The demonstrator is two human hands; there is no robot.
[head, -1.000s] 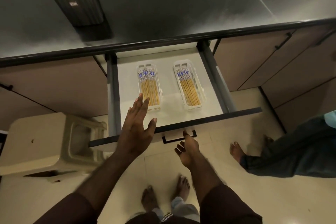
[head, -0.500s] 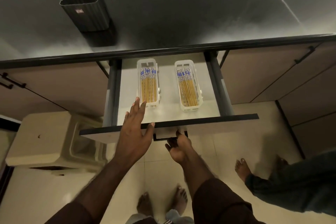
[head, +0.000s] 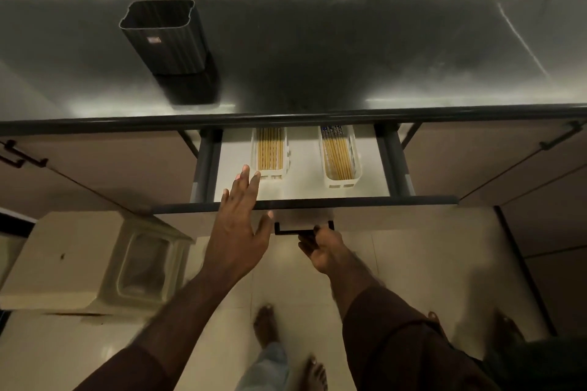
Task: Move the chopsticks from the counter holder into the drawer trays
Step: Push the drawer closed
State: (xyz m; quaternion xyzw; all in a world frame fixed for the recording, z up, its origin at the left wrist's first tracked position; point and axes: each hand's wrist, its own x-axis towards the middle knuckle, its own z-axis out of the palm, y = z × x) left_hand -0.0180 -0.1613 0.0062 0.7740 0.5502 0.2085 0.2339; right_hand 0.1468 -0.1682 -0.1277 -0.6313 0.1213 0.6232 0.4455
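Drawer (head: 301, 182) further in, trays (head: 340, 157) half-hidden.

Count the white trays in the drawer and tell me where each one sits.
2. The left tray sits just past the left hand's fingertips; the right tray lies apart from it, nearer the drawer's right side. The counter edge hides both far ends, so more could sit further back.

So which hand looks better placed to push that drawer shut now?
The right hand, probably: its fingers are curled at the handle on the drawer front. The left hand is open, spread flat above the drawer's front edge, holding nothing.
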